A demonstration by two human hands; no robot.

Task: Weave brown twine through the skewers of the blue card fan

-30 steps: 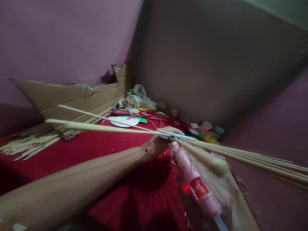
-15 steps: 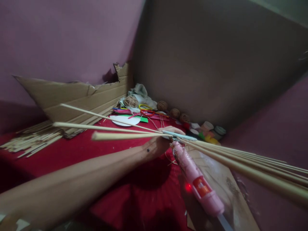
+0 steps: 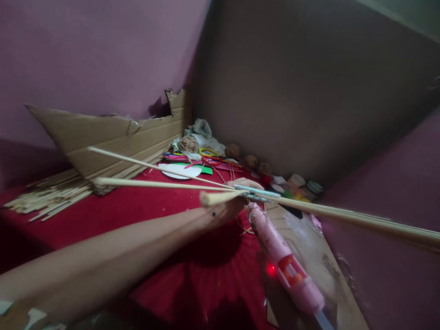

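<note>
My left hand (image 3: 245, 183) reaches in from the lower left and is closed around thin wooden sticks (image 3: 168, 185); its fingers are partly hidden behind them. Their pale ends fan out to the left, and long lengths run to the right edge. Short light-blue pieces (image 3: 257, 190) lie across the sticks at my hand. Just below this joint is the nozzle of a pink glue gun (image 3: 275, 243), with a clear glue stick out of its back end; I cannot tell whether the nozzle touches. My right hand does not show.
A torn cardboard sheet (image 3: 127, 142) leans at the left by a pile of sticks (image 3: 48, 192). Twine balls (image 3: 250, 161), scissors (image 3: 209, 156) and a white disc (image 3: 180, 171) lie at the back of the red cloth (image 3: 137, 220). Another board (image 3: 309, 238) lies at the right.
The held sticks have turned: the nearest left end now points more toward me, and the right lengths look closer together. The glue gun has shifted slightly right in view.
</note>
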